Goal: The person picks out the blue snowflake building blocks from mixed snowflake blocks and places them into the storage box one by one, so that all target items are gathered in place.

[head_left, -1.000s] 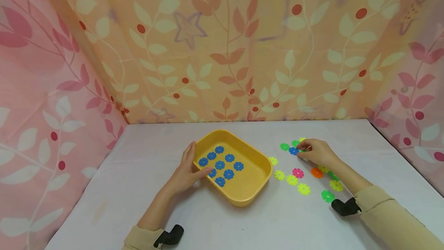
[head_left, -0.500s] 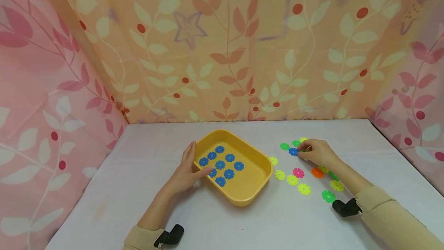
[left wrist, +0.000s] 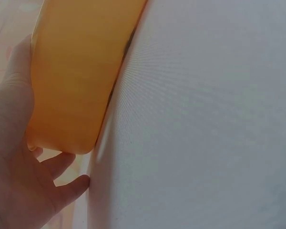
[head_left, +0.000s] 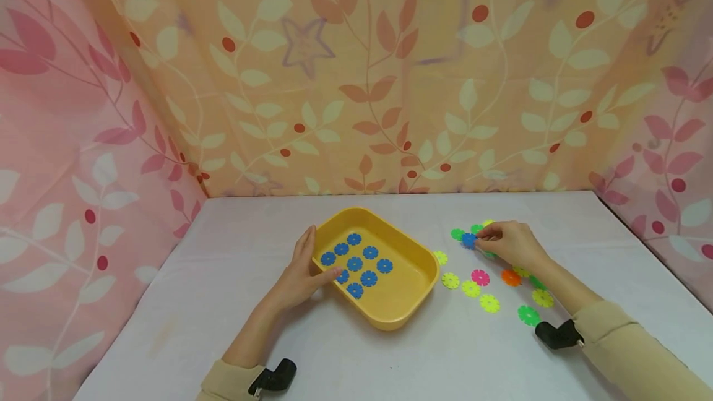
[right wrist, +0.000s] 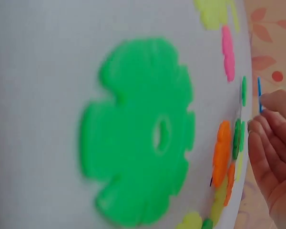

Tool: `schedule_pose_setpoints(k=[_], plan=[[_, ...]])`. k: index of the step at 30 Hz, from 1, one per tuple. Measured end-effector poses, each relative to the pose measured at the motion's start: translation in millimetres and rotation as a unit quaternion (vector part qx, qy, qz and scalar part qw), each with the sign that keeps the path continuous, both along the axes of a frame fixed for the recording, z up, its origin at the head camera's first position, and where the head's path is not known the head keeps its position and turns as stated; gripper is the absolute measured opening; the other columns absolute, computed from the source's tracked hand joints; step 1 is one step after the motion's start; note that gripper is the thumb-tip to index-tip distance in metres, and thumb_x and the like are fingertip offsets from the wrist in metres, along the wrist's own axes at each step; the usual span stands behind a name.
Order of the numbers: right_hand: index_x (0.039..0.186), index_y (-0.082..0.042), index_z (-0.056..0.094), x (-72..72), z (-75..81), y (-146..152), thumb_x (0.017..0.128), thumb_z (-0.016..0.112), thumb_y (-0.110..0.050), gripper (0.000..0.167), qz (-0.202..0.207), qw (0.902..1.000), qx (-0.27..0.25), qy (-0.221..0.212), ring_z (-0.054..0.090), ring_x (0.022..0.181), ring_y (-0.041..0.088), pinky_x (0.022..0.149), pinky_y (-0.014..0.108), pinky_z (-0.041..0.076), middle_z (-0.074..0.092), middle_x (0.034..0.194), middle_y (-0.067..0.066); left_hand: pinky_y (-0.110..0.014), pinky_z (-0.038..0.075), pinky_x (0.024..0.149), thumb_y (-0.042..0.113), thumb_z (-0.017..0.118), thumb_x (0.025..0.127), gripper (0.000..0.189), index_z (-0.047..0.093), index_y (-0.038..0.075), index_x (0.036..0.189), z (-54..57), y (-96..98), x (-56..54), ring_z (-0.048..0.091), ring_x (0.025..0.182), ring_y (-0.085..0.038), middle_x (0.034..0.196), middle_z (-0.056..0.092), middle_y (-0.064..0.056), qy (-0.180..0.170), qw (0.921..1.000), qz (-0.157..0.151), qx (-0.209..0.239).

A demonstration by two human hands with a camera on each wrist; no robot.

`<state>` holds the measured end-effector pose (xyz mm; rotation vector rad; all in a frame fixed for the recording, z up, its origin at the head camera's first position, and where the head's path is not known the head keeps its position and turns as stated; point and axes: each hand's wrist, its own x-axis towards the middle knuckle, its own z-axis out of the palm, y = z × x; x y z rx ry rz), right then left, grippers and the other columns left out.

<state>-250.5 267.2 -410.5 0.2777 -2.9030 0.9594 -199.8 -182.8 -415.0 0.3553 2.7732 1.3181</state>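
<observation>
In the head view, a yellow plastic basin [head_left: 409,265] stands slanted mid-table, several blue notched discs [head_left: 354,263] lying apart on its floor. My left hand [head_left: 295,277] grips its near left side, thumb over the rim and fingers along the outer wall; the left wrist view shows that wall [left wrist: 81,76] close up. To the right of the basin my right hand [head_left: 515,245] pinches one more blue snowflake disc [head_left: 469,241] between thumb and fingertips. In the right wrist view this disc [right wrist: 260,90] appears edge-on, held off the cloth.
Loose discs lie right of the basin: several yellow [head_left: 489,303], several green [head_left: 528,315], a pink one [head_left: 481,277] and an orange one [head_left: 510,277]. Some sit beneath my right hand and forearm. A patterned curtain [head_left: 390,79] closes off the table's back.
The blue disc in my right fingers has risen slightly and shifted a little left. My left hand, the basin and the discs in it hold still; the whole view has drifted slightly.
</observation>
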Motion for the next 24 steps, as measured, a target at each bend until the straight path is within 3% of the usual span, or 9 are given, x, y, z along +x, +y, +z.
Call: schedule_pose_setpoints(k=[6, 9, 12, 19, 24], plan=[[0.105, -0.008, 0.073, 5.3, 11.8, -24.2, 0.084, 0.077, -0.038, 0.037, 0.01, 0.9938, -0.103, -0.041, 0.064, 0.085, 0.021, 0.07, 0.027, 0.055, 0.072, 0.094, 0.003, -0.06, 0.016, 0.112, 0.055, 0.071, 0.084, 0.111, -0.008, 0.027, 0.157, 0.4, 0.3, 0.2, 0.005, 0.148, -0.028, 0.162, -0.007, 0.006, 0.0, 1.0, 0.0, -0.001], [0.107, -0.01, 0.073, 9.6, 21.0, -45.1, 0.084, 0.077, -0.04, 0.038, 0.052, 0.9836, -0.157, -0.073, 0.066, 0.09, 0.024, 0.078, 0.033, 0.056, 0.072, 0.099, 0.003, -0.061, 0.016, 0.111, 0.053, 0.071, 0.084, 0.11, -0.008, 0.028, 0.157, 0.3, 0.5, 0.0, 0.006, 0.147, -0.029, 0.162, -0.006, 0.005, -0.001, 1.0, 0.001, -0.002], [0.105, -0.011, 0.073, 14.3, 29.9, -68.5, 0.085, 0.077, -0.034, 0.031, 0.121, 0.9706, -0.185, -0.095, 0.067, 0.09, 0.025, 0.08, 0.036, 0.056, 0.072, 0.098, 0.003, -0.062, 0.016, 0.111, 0.053, 0.071, 0.084, 0.11, -0.008, 0.028, 0.157, -0.3, 0.3, -0.4, 0.006, 0.147, -0.03, 0.162, -0.006, 0.005, -0.002, 1.0, 0.002, -0.003], [0.097, -0.01, 0.075, 17.2, 41.5, -119.2, 0.086, 0.076, -0.021, 0.015, 0.305, 0.9372, -0.133, -0.105, 0.064, 0.079, 0.018, 0.071, 0.028, 0.056, 0.071, 0.086, -0.002, -0.061, 0.016, 0.112, 0.056, 0.071, 0.083, 0.112, -0.007, 0.024, 0.157, 0.5, -0.7, -0.7, 0.008, 0.147, -0.031, 0.163, -0.005, 0.0, 0.008, 1.0, -0.003, -0.002], [0.093, -0.015, 0.075, 17.5, 38.9, -144.9, 0.086, 0.076, -0.02, 0.008, 0.387, 0.9138, -0.058, -0.107, 0.064, 0.077, 0.009, 0.072, 0.026, 0.055, 0.07, 0.083, -0.011, -0.06, 0.017, 0.111, 0.057, 0.07, 0.083, 0.112, -0.007, 0.023, 0.157, 0.1, -1.1, -0.8, 0.009, 0.147, -0.032, 0.163, -0.004, -0.002, 0.013, 0.9999, -0.008, 0.0]])
